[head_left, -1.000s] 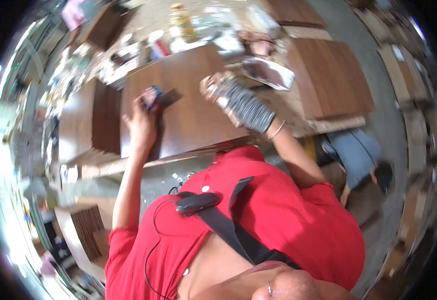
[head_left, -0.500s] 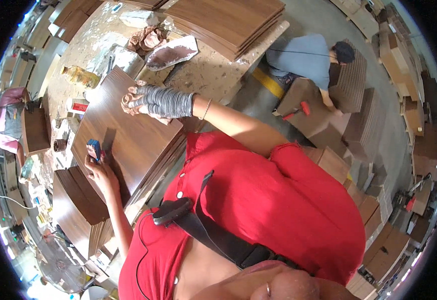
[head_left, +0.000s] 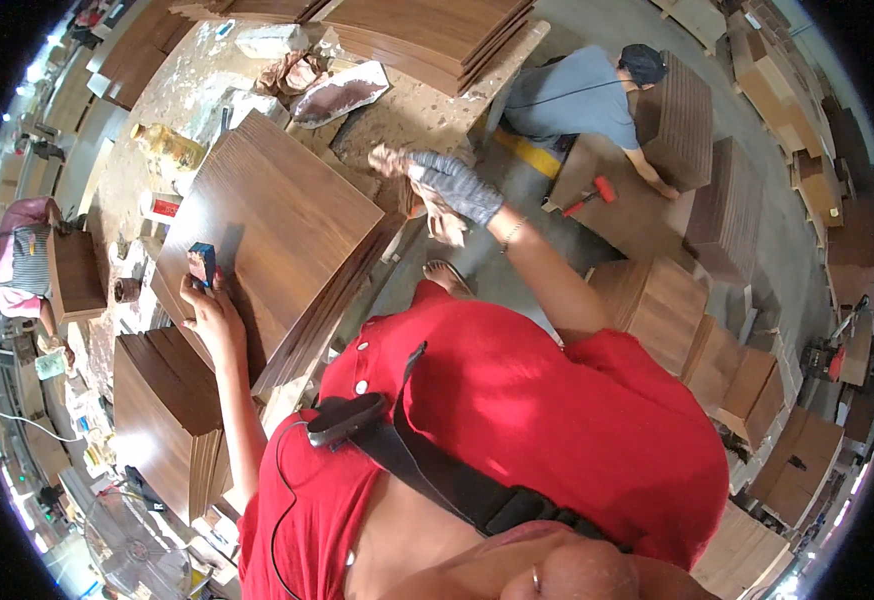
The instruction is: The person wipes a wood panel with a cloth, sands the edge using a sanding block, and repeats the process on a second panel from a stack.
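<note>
Left grip (head_left: 215,320): pinching small blue block (head_left: 201,264), at left part of top brown panel (head_left: 282,215). Right grip (head_left: 454,187), grey-gloved: closed on tan rag (head_left: 444,222), off panel's right edge. Farther: yellowish bottle (head_left: 169,146) on desk (head_left: 402,128).

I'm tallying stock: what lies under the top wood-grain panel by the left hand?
Under the top wood-grain panel, edges of more stacked panels show; their faces are covered.

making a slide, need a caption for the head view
Left hand holding a small blue block over stacked brown panels, grey-wrapped right hand beside them.
</note>
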`<act>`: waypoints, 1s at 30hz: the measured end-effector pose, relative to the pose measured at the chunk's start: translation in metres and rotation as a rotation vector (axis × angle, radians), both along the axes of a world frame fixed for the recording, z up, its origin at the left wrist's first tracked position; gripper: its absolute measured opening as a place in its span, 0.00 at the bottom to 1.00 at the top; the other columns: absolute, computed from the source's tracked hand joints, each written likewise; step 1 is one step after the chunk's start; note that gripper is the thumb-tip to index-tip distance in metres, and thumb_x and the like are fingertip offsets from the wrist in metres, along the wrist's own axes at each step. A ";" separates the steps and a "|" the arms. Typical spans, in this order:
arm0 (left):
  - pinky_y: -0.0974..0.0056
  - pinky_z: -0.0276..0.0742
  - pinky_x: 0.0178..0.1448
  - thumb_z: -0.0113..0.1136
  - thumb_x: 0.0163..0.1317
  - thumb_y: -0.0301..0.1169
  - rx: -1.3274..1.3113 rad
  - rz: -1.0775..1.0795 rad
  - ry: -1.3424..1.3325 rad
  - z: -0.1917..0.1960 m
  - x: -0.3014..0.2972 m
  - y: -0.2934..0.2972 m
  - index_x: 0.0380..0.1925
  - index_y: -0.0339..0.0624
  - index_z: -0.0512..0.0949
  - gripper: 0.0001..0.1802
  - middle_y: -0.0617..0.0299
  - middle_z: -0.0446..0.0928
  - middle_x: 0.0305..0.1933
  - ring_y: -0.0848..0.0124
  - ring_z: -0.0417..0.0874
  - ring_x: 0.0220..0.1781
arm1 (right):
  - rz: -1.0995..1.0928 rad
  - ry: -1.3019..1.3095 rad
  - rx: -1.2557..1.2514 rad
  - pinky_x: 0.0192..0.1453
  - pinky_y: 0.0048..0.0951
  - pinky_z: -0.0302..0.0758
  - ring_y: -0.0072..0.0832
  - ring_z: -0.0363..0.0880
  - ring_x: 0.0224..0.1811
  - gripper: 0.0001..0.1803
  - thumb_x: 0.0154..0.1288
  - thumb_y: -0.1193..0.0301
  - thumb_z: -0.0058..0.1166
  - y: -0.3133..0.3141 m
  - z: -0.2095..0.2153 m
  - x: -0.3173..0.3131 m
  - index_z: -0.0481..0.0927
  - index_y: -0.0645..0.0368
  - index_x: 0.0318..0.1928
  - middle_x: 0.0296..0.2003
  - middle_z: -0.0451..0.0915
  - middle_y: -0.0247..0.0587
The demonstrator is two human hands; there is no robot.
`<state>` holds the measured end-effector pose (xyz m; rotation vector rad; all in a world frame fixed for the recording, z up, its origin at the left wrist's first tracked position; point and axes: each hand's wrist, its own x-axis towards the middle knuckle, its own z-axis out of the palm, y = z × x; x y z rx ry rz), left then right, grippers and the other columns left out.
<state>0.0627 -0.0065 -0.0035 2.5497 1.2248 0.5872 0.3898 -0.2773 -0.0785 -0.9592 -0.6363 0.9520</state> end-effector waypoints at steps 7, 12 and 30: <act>0.20 0.36 0.71 0.48 0.78 0.44 -0.009 0.009 -0.052 -0.004 0.000 0.001 0.69 0.40 0.54 0.29 0.45 0.76 0.64 0.47 0.73 0.69 | -0.685 -0.869 -0.147 0.76 0.40 0.62 0.47 0.65 0.71 0.17 0.71 0.78 0.52 0.111 -0.045 0.016 0.80 0.54 0.58 0.65 0.70 0.49; 0.30 0.50 0.73 0.51 0.77 0.43 -0.062 0.005 -0.147 0.008 0.001 -0.002 0.67 0.39 0.58 0.28 0.45 0.78 0.60 0.50 0.77 0.65 | -0.230 -1.390 -0.693 0.73 0.41 0.66 0.49 0.68 0.68 0.23 0.69 0.58 0.53 0.157 -0.069 0.039 0.79 0.53 0.60 0.63 0.75 0.47; 0.39 0.37 0.80 0.56 0.74 0.40 -0.365 -0.228 -0.312 0.063 0.101 -0.123 0.65 0.33 0.59 0.29 0.28 0.55 0.75 0.41 0.45 0.83 | 0.089 -0.253 -0.219 0.63 0.28 0.72 0.21 0.78 0.54 0.17 0.71 0.64 0.58 0.078 0.121 -0.070 0.82 0.61 0.54 0.49 0.84 0.37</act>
